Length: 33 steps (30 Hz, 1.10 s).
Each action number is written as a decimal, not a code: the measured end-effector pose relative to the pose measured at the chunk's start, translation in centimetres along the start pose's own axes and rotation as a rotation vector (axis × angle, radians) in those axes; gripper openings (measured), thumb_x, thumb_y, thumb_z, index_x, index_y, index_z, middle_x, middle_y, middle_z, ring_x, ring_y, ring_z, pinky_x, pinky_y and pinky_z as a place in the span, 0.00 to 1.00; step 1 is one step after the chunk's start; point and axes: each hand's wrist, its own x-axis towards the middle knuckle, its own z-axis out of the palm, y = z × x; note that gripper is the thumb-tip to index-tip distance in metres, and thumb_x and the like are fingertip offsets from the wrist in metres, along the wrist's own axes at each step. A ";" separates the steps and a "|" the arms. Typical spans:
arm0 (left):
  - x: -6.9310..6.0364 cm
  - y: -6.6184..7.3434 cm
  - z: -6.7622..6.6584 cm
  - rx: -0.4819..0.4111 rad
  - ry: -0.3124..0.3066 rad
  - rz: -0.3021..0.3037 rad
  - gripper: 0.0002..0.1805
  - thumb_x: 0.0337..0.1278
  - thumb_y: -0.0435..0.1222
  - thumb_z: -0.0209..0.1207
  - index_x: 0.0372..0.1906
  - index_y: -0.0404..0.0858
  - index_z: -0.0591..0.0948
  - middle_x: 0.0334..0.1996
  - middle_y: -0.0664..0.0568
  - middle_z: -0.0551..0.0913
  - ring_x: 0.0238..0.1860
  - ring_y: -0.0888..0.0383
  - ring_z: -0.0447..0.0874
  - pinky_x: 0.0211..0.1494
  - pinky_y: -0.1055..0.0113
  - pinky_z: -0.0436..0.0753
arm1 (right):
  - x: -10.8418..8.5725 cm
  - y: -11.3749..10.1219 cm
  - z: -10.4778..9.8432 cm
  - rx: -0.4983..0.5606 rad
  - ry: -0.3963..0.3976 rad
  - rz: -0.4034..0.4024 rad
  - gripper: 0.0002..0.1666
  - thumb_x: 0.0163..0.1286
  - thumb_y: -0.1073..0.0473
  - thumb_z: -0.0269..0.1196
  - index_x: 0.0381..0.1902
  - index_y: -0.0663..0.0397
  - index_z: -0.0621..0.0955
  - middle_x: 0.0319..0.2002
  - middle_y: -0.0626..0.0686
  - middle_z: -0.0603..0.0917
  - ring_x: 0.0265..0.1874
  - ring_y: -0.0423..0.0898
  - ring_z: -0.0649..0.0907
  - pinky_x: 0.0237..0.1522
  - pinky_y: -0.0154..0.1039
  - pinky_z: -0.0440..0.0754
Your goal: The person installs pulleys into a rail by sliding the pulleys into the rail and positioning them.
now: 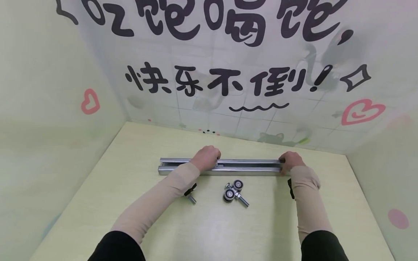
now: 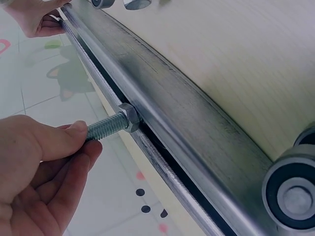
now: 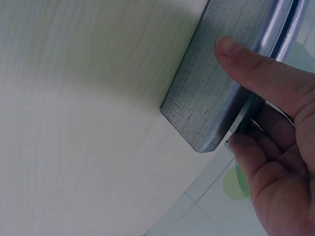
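A slotted metal rail lies crosswise on the table, its slot facing up. Near the rail's middle, my left hand pinches a threaded bolt between thumb and fingers. The bolt stands out of the slot, a hex nut at its base; whatever it joins inside the rail is hidden. My right hand grips the rail's right end. In the right wrist view, its thumb presses the side wall while the other fingers bend round the slotted edge.
A roller trolley with wheels and a threaded bolt lies in front of the rail. Another bolt end shows beside my left forearm, the rest of it covered. Printed walls enclose the table at the back and both sides.
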 end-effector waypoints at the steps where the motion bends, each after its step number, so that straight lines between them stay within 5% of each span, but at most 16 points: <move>1: 0.0 0.0 0.0 0.001 -0.002 -0.001 0.12 0.41 0.20 0.53 0.25 0.36 0.84 0.25 0.48 0.82 0.29 0.54 0.79 0.32 0.66 0.80 | 0.0 0.0 0.0 -0.002 0.001 -0.002 0.37 0.27 0.67 0.74 0.43 0.68 0.79 0.42 0.65 0.81 0.39 0.58 0.77 0.47 0.52 0.75; 33: -3.1 -2.7 -1.5 -0.004 -0.052 -0.061 0.09 0.45 0.23 0.58 0.33 0.34 0.83 0.33 0.45 0.83 0.37 0.50 0.81 0.42 0.64 0.81 | 0.6 0.9 0.1 0.008 0.002 -0.051 0.36 0.23 0.65 0.76 0.39 0.65 0.82 0.38 0.63 0.82 0.37 0.58 0.77 0.44 0.51 0.75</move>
